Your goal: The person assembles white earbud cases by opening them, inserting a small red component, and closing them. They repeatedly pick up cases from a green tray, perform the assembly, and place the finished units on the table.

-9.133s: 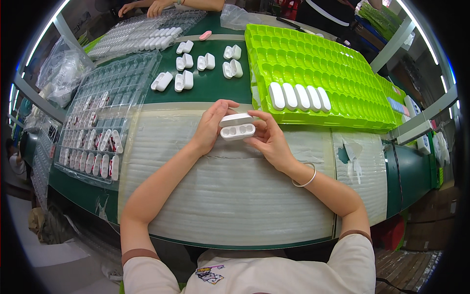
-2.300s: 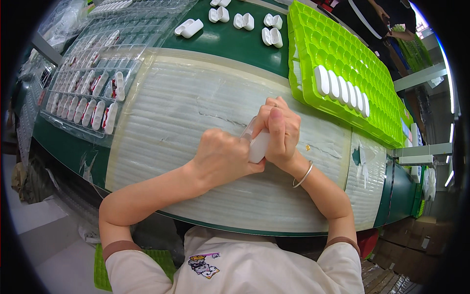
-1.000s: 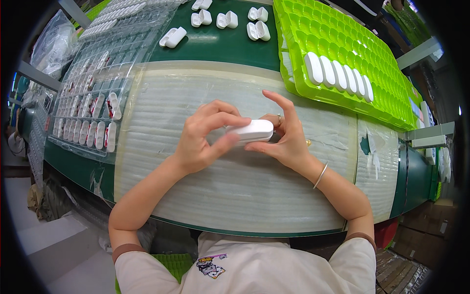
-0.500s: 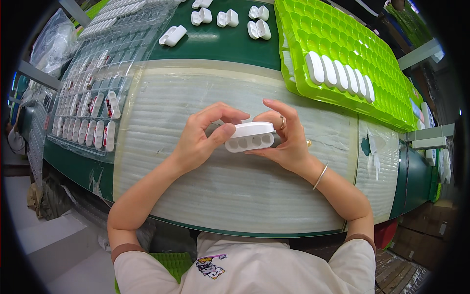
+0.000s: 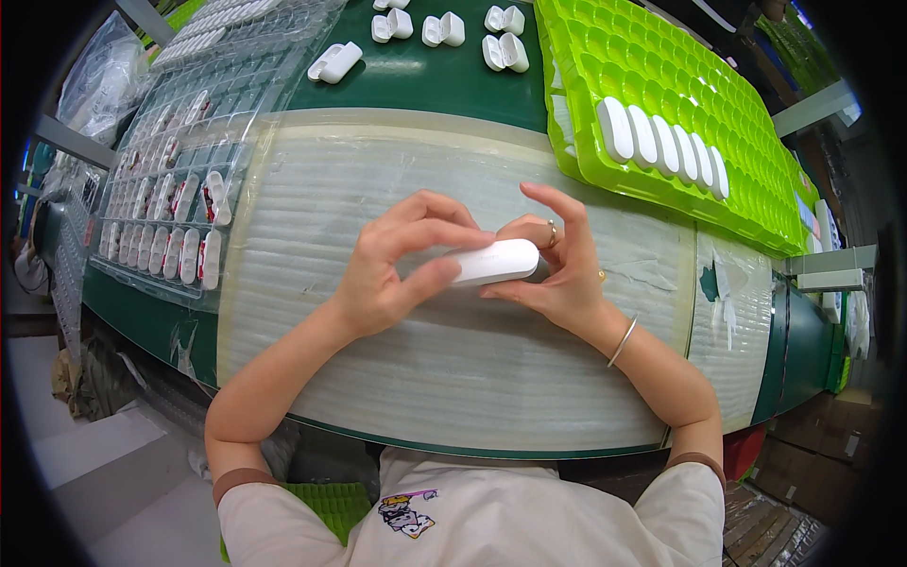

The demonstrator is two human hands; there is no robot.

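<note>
The white case [image 5: 501, 262] is held above the bench [image 5: 425, 90], between both hands, its long axis running left to right, right end slightly farther away. The left hand [image 5: 385, 269] pinches one end; the right hand [image 5: 571, 274] grips the other, neither nearer.

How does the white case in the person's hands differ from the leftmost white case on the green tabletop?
The held case looks closed, while the leftmost case is open. The held case is gripped between the left hand and right hand; the leftmost case lies untouched on the green tabletop. Both are white with rounded outlines.
</note>
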